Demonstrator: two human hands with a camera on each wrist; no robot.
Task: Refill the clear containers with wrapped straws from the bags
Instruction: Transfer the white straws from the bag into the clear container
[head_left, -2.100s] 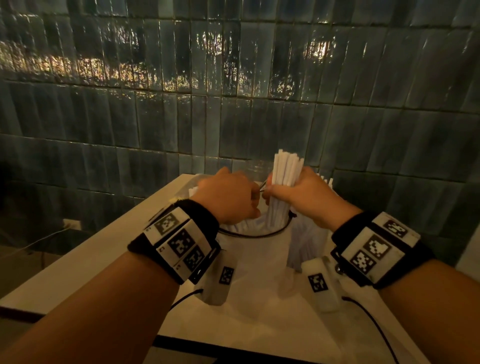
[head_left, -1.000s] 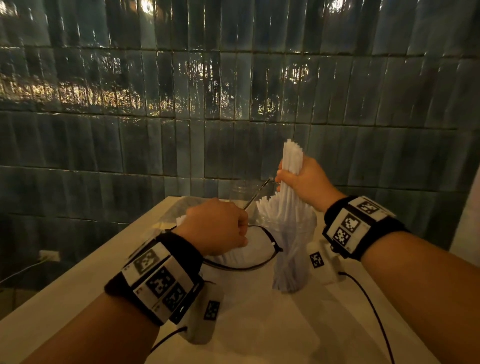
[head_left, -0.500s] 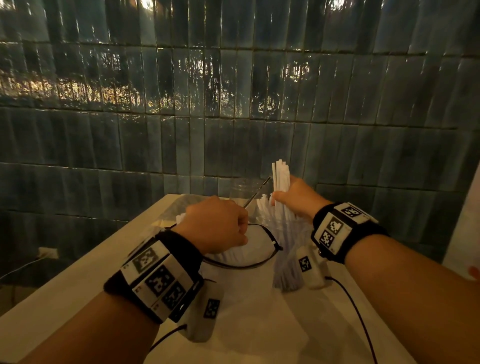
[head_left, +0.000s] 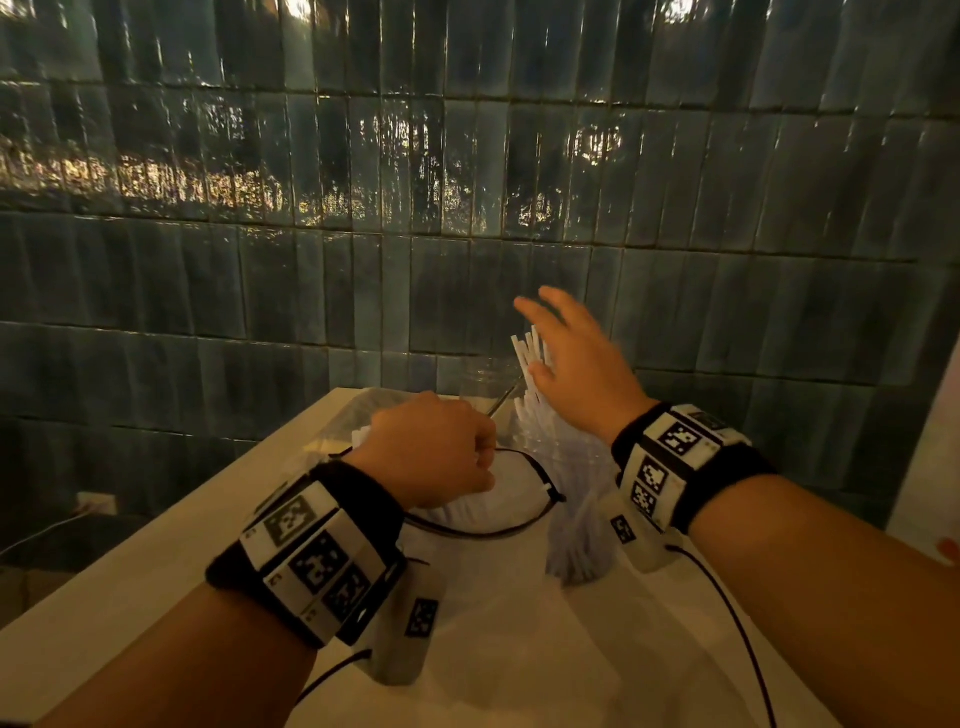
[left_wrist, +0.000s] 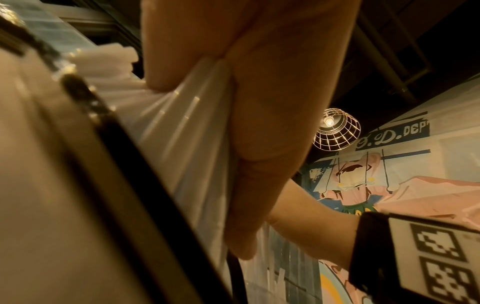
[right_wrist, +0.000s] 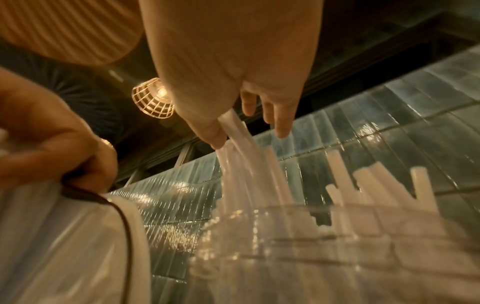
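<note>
A clear container (head_left: 577, 512) stands on the white table (head_left: 130, 561), packed with white wrapped straws (head_left: 525, 358) that stick up past its rim (right_wrist: 337, 214). My right hand (head_left: 540, 338) hovers over the straw tops, fingers spread and straight; in the right wrist view its thumb brushes a few straws (right_wrist: 233, 131). To the left, my left hand (head_left: 467, 460) grips the rim of a plastic bag (head_left: 498, 506) with a black drawstring, holding its mouth open. More straws lie inside the bag (left_wrist: 103, 59). The left wrist view shows the fingers (left_wrist: 259, 123) curled over the bag film (left_wrist: 176, 133).
A dark tiled wall (head_left: 363, 260) rises right behind the table's far edge. Another clear bag (head_left: 358, 415) lies behind my left hand. Cables (head_left: 737, 623) from the wrist cameras trail over the table. The table's left edge runs diagonally toward me.
My right hand lifted a bunch of straws out of the bag, lowered it into the container and let go, spreading its fingers. My left hand has kept hold of the bag rim.
</note>
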